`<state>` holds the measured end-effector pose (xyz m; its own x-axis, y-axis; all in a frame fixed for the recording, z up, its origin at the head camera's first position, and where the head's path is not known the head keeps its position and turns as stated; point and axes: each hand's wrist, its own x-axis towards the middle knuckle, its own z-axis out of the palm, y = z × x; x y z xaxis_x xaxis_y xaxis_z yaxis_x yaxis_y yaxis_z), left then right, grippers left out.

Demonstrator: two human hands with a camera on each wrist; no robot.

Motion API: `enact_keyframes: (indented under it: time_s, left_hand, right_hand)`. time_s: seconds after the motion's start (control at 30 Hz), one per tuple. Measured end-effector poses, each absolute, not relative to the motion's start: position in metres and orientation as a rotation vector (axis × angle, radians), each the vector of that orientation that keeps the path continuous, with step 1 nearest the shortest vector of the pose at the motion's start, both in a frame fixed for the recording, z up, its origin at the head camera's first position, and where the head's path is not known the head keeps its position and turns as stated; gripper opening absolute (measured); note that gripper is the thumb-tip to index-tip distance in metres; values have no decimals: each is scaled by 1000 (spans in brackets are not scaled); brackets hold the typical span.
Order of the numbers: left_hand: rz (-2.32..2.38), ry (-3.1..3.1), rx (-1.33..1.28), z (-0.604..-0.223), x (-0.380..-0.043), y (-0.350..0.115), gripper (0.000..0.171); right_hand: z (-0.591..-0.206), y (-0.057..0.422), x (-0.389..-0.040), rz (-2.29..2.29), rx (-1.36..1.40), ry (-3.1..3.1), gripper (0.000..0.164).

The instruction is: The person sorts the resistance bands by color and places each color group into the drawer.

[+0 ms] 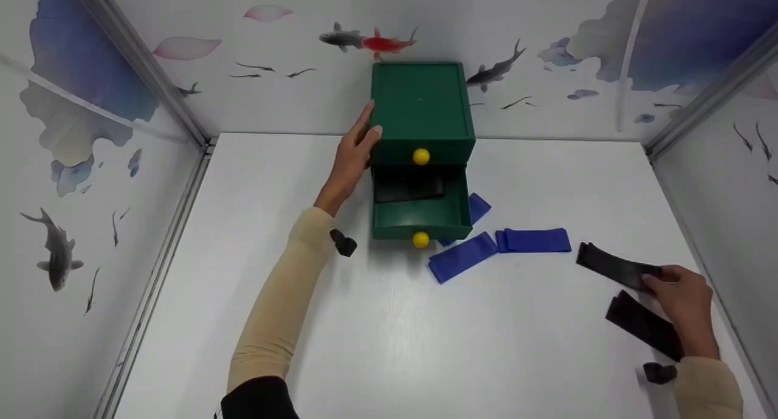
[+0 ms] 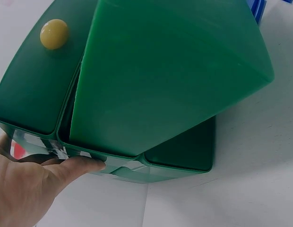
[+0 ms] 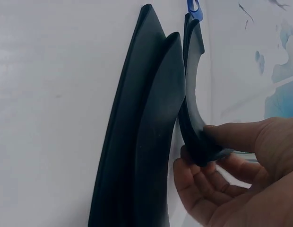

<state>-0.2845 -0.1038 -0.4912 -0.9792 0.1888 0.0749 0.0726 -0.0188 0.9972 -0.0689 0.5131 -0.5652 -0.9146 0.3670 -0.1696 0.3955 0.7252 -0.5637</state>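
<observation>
By the R hand [image 1: 685, 303], thumb vs. fingers, one end of a folded, flat black strip [image 1: 614, 266] is pinched; a 2nd black strip [image 1: 643, 325] is seen just beside that hand, on the white tabletop [image 1: 425, 346]. Farther to its left, flat blue strips [image 1: 535, 241] are spread. By the L hand [image 1: 352, 157], fingers extended, the side of a boxy green plastic-looking cabinet [image 1: 419, 103] is touched. To that hand's R, a green drawer [image 1: 419, 213] w/ round yellow knob [image 1: 420, 239] is pulled out, another black strip [image 1: 408, 189] contained.
</observation>
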Motion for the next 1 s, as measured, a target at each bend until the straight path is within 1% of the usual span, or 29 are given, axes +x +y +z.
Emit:
enact_keyframes:
  time_s: [0.23, 0.37, 0.67, 0.9, 1.0]
  left_hand:
    - [2162, 2136, 281, -489, -284, -103, 64]
    - [2158, 2150, 285, -489, -282, -102, 63]
    - [2179, 2166, 322, -492, -285, -101, 63]
    - [2182, 2178, 342, -494, -284, -102, 63]
    - [2190, 2179, 349, -494, -284, -103, 63]
  right_hand:
    - [-554, 501, -67, -1129, 458, 3075, 32]
    - [-540, 492, -68, -1147, 371, 3187, 24]
    - [-512, 470, -70, -1249, 231, 3354, 22]
    - [-490, 451, -73, -1327, 172, 3401, 21]
    - [-484, 444, -77, -1373, 95, 3418, 21]
